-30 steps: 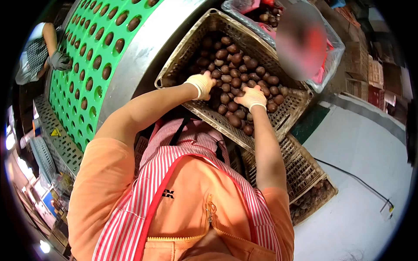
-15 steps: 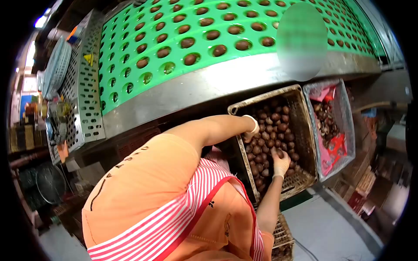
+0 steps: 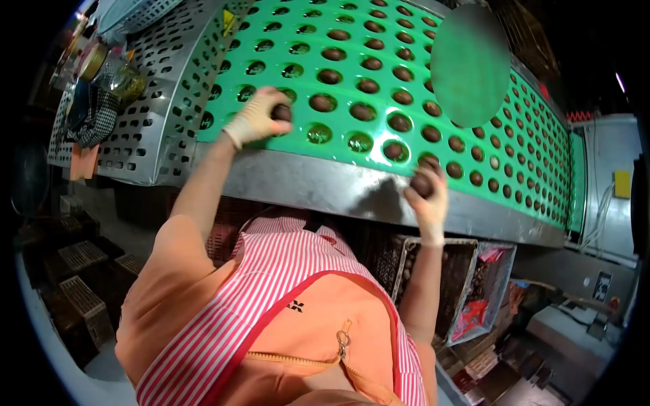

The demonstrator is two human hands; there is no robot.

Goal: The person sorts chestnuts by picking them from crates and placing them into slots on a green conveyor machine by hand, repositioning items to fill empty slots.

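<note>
Over the near left part of the green tray belt (image 3: 382, 162), my left hand (image 3: 254, 118), in a thin pale glove, grips a dark brown, egg-shaped piece (image 3: 282, 113) between thumb and fingers. Pockets close to it show no brown piece. At the belt's front edge, my right hand (image 3: 431, 203), gloved too, is closed around a brown rounded piece (image 3: 421, 185). Another brown piece (image 3: 428, 161) shows by its fingertips; whether it is held or lies in a pocket I cannot tell. Similar pieces sit singly in many other pockets.
A metal rail (image 3: 305, 179) runs along the belt's front. Below my right arm stand a brown crate (image 3: 443, 281) and a grey bin (image 3: 497, 291) with red wrapping. To the left are a perforated metal panel (image 3: 152, 101) and a glass jar (image 3: 93, 61).
Both hands have left the crate of brown pieces and risen to the belt, left hand to the left, right hand to its front edge. My view has turned toward the belt.
</note>
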